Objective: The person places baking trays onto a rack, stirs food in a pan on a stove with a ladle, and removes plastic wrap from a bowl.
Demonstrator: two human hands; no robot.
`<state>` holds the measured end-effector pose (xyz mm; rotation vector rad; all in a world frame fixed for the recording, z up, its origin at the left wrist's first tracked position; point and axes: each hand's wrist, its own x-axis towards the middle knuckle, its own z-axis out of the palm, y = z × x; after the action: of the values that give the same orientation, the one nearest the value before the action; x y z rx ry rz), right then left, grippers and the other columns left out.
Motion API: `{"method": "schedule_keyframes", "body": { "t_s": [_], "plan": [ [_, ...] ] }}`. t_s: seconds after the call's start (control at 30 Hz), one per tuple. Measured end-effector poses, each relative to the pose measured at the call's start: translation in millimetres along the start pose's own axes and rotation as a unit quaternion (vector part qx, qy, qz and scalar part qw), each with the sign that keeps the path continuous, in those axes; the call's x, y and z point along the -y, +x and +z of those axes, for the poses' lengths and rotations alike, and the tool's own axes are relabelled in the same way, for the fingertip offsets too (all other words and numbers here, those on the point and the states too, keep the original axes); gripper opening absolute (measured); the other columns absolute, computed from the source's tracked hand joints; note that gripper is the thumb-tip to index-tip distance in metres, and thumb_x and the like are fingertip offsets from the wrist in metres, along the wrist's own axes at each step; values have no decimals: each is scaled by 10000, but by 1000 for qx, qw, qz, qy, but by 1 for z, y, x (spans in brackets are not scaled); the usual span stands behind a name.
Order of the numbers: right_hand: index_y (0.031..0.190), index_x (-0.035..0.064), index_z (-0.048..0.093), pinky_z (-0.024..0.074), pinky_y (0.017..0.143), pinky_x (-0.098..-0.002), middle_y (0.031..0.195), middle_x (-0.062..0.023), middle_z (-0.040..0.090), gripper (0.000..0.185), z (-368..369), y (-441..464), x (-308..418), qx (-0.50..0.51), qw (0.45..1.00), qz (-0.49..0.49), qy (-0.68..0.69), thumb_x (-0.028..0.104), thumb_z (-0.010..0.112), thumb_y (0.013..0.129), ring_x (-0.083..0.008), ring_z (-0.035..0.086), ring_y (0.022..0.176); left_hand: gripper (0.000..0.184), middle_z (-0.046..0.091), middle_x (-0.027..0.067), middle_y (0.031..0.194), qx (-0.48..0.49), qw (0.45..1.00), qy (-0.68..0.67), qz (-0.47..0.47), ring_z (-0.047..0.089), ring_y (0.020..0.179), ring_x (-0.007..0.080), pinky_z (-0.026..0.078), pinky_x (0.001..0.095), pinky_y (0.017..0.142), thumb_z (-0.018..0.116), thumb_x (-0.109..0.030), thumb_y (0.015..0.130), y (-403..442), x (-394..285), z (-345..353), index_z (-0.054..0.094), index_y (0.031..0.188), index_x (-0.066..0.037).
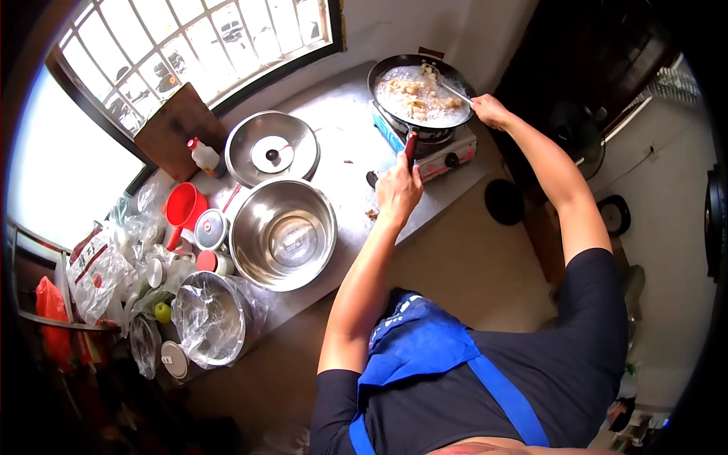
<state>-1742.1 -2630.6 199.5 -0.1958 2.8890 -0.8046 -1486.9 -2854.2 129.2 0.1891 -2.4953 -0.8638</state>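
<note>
The left hand (400,186) is closed round the dark red handle (411,144) of a wide black pan (400,61), fingers wrapped over its near end. The right hand (491,111) is closed too, gripping the end of a long, thin metal spoon or ladle (453,89) whose far end reaches in among the food; the exact shape of that end is hard to tell. The pan sits on a portable stove (455,155) near the far end of the metal table (349,174), with a second, short handle (431,53) on its far side.

Inside, pale golden pieces of food (413,100) lie in a frothing liquid, probably hot oil. The pan looks heavy and rigid, and its load would slop if it tipped, so it should be held level and steady by the long handle, well away from the rim. The spoon looks light and stiff; its outer end is the cooler place to hold it, though oily fingers could slip. The pieces seem small and loose, perhaps crisp outside and easily broken, so gentle handling suits them.

Farther along the table stand a large steel bowl (284,227), a red dipper (186,205) and a bottle (203,155) beside a wooden board (182,129).
</note>
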Motion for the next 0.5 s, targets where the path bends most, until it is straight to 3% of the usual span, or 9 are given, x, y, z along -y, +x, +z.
{"method": "schedule_keyframes", "body": {
  "t_s": [0.03, 0.07, 0.17, 0.2, 0.27, 0.33, 0.4, 0.47, 0.5],
  "plan": [
    [1272, 78, 663, 545, 732, -372, 944, -169, 724, 350, -10, -20, 21, 30, 998, 50, -17, 229, 553, 976, -242, 690, 784, 300, 683, 229, 715, 4, 1000, 4, -6, 693, 645, 399, 564, 492, 587, 622, -251, 919, 0, -1, -1, 552, 1103, -25],
    [1272, 78, 663, 545, 732, -372, 944, -169, 724, 350, -10, -23, 24, 30, 998, 52, -16, 229, 553, 976, -242, 690, 784, 300, 683, 229, 715, 5, 1000, 4, -5, 693, 645, 399, 564, 492, 587, 622, -251, 919, 0, -3, -2, 552, 1103, -25],
    [1247, 69, 674, 507, 906, -389, 1095, -215, 710, 325, -8, -22, 15, 9, 996, -37, -84, 227, 567, 984, -324, 682, 1024, 287, 689, 252, 808, 40, 997, -10, -64, 678, 739, 447, 538, 530, 682, 617, -270, 925, -1, -7, -4, 589, 1112, -55],
    [1247, 69, 674, 507, 906, -389, 1095, -215, 710, 325, -7, -15, 5, 6, 996, -35, -83, 227, 567, 984, -324, 682, 1024, 287, 689, 252, 808, 41, 997, -11, -59, 678, 739, 447, 538, 530, 682, 617, -270, 925, -1, -8, -5, 589, 1112, -55],
    [1245, 59, 665, 474, 548, -362, 717, -86, 630, 321, -13, -17, 0, 41, 993, -74, -87, 219, 525, 1005, -195, 571, 576, 293, 690, 248, 818, 36, 998, -5, -57, 678, 751, 444, 534, 533, 693, 613, -277, 928, -1, -9, -6, 589, 1115, -53],
    [1224, 50, 675, 484, 619, -372, 762, -104, 655, 312, -18, -22, -7, 40, 992, -75, -91, 224, 536, 1005, -200, 590, 643, 292, 690, 250, 833, 39, 998, -9, -54, 677, 766, 445, 532, 535, 705, 609, -279, 929, -2, -8, -6, 588, 1109, -49],
    [1232, 46, 666, 490, 688, -373, 760, -113, 648, 313, -22, -25, -12, 70, 976, -141, -152, 224, 538, 1008, -186, 592, 694, 290, 689, 255, 843, 37, 998, -15, -56, 676, 778, 448, 531, 535, 712, 608, -273, 927, -2, -7, -4, 586, 1108, -47],
    [1244, 46, 653, 502, 763, -394, 823, -161, 683, 318, -31, -46, 2, 72, 976, -132, -158, 224, 531, 1011, -245, 650, 790, 279, 691, 254, 856, 39, 997, -23, -55, 676, 791, 448, 530, 533, 719, 608, -268, 926, -2, -8, -5, 593, 1091, -43],
    [1214, 59, 673, 503, 830, -416, 945, -189, 691, 304, -33, -51, 4, 68, 970, -148, -181, 228, 534, 1004, -308, 651, 920, 275, 693, 252, 861, 31, 998, -20, -52, 678, 796, 448, 530, 532, 722, 608, -268, 926, -3, -7, -4, 597, 1081, -41]
  ]
}}
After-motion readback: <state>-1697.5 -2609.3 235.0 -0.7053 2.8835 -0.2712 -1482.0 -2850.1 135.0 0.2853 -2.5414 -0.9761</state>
